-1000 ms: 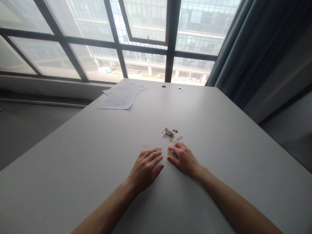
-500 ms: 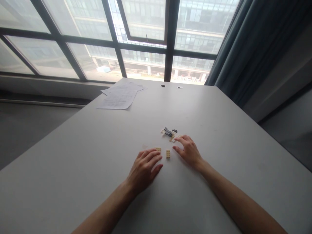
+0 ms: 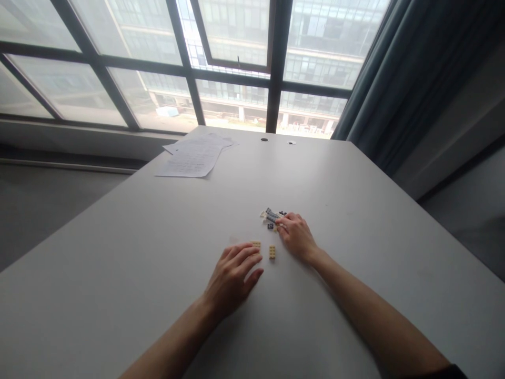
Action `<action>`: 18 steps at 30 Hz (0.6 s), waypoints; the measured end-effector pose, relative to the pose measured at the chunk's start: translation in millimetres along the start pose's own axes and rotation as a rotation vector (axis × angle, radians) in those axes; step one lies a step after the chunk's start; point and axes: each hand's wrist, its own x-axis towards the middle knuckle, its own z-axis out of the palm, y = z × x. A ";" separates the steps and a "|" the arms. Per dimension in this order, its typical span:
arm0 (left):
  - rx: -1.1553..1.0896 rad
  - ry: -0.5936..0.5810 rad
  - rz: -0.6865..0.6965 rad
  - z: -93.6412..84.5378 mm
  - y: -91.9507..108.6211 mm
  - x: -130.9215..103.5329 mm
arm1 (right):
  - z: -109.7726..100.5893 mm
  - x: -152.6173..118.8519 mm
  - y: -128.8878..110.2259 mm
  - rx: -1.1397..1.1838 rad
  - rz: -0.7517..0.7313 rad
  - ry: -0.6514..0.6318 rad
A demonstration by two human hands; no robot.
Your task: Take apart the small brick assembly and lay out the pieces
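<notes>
Near the middle of the white table lies a small pile of grey and white building bricks (image 3: 271, 215). My right hand (image 3: 295, 234) reaches over the pile's right side, its fingertips on the pieces; whatever lies under them is hidden. A small dark piece (image 3: 270, 226) sits just below the pile. One tan brick (image 3: 272, 252) stands alone between my hands. My left hand (image 3: 234, 271) rests with fingers apart on the table, its fingertips at a second tan brick (image 3: 256, 245), which they partly cover.
Printed paper sheets (image 3: 193, 158) lie at the table's far left. Two round holes are near the far edge of the table (image 3: 315, 158). Beyond are large windows, with a dark curtain (image 3: 374, 89) at the right.
My right hand has moved left onto the pile, covering the white pieces at its right side. A small dark piece now shows below the pile. My left hand has hardly moved.
</notes>
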 end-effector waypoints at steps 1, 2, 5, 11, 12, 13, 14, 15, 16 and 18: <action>-0.001 0.002 0.000 0.1 0.0 0.0 | 0.1 1.1 0.7 -0.005 0.002 0.002; -0.002 0.004 0.001 0.2 -0.1 0.0 | -0.2 2.6 1.9 -0.011 0.013 -0.001; -0.004 0.009 0.002 0.5 -0.4 -0.3 | -2.3 9.1 5.8 -0.037 0.058 -0.028; -0.003 0.013 0.005 -1.0 0.0 -0.4 | -2.5 18.9 4.9 -0.066 0.065 -0.063; -0.002 0.017 0.006 -1.1 0.1 -0.3 | -2.0 19.8 4.1 -0.068 0.071 -0.064; -0.002 0.021 0.007 -1.1 0.2 -0.2 | -1.5 20.6 3.4 -0.069 0.079 -0.065; -0.002 0.024 0.008 -1.0 0.3 -0.1 | -1.1 21.4 2.8 -0.069 0.086 -0.065; -0.002 0.026 0.010 -0.8 0.3 0.0 | -1.0 22.2 2.4 -0.067 0.093 -0.066; -0.002 0.026 0.010 -0.6 0.4 0.0 | -1.0 22.9 2.0 -0.063 0.098 -0.066; -0.002 0.020 0.007 -0.2 0.2 0.0 | -1.5 24.3 1.5 -0.049 0.105 -0.063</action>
